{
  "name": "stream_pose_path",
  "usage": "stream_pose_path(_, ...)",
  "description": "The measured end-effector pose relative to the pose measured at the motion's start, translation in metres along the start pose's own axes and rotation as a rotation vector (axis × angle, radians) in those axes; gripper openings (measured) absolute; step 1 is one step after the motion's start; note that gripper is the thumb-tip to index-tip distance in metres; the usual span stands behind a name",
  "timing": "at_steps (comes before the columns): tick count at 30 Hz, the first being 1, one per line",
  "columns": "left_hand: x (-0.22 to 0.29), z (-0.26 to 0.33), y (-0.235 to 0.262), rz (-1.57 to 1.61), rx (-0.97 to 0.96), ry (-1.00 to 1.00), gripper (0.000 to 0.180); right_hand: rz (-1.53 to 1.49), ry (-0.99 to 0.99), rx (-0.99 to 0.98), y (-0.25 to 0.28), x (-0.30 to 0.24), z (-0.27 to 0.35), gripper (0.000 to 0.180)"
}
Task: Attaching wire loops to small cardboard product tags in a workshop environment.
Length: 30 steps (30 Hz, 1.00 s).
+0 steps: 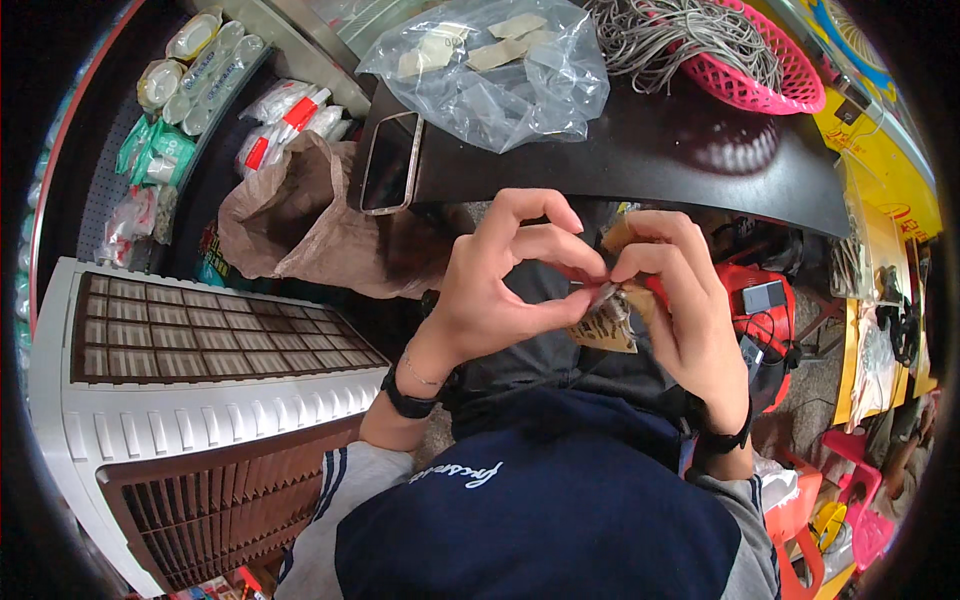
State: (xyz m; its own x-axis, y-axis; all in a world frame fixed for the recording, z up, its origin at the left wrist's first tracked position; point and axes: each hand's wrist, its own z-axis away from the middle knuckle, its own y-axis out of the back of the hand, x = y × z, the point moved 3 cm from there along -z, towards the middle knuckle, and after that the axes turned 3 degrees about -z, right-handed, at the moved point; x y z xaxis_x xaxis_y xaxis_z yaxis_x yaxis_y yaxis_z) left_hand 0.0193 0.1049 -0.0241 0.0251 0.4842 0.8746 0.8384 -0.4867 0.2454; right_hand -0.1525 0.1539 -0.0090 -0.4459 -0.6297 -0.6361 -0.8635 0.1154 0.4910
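Above my lap, my left hand [490,275] and my right hand [685,305] meet with fingertips nearly touching. Between them is a small tan printed paper packet [608,333], a greyish shiny bit showing at its upper end. My left thumb and index finger pinch that upper end, the other fingers curled above. From the right side, my right thumb and index finger close on the same end, and part of the packet is hidden behind the fingers. Beyond my hands, on the dark table, lies a clear plastic bag [545,95] with tan paper pieces in it.
A phone [391,165] lies at the dark table's [620,160] left edge. Grey cords [650,45] spill from a pink basket [805,85]. A brown plastic bag [300,215] and white air cooler [75,400] stand left; a red bag [775,300] with small devices sits right.
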Motion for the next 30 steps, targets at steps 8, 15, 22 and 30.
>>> stream_pose_path(8, 0.002, -0.005, 0.007, 0.331, 0.309, 0.167, 0.046, -0.515, -0.143, -0.047, -0.009, 0.009, 0.007, 0.016)
stream_pose_path(15, -0.006, -0.004, 0.003, 0.354, 0.304, 0.130, 0.045, -0.764, -0.303, 0.001, -0.027, 0.011, 0.013, 0.023)
stream_pose_path(22, -0.005, -0.007, 0.020, 0.350, 0.436, 0.111, 0.040, -0.807, -0.549, 0.155, -0.028, 0.014, 0.015, 0.035)
stream_pose_path(30, -0.010, -0.005, 0.030, 0.461, 0.565, 0.089, 0.037, -0.642, -0.680, -0.130, -0.034, 0.019, 0.017, 0.019)
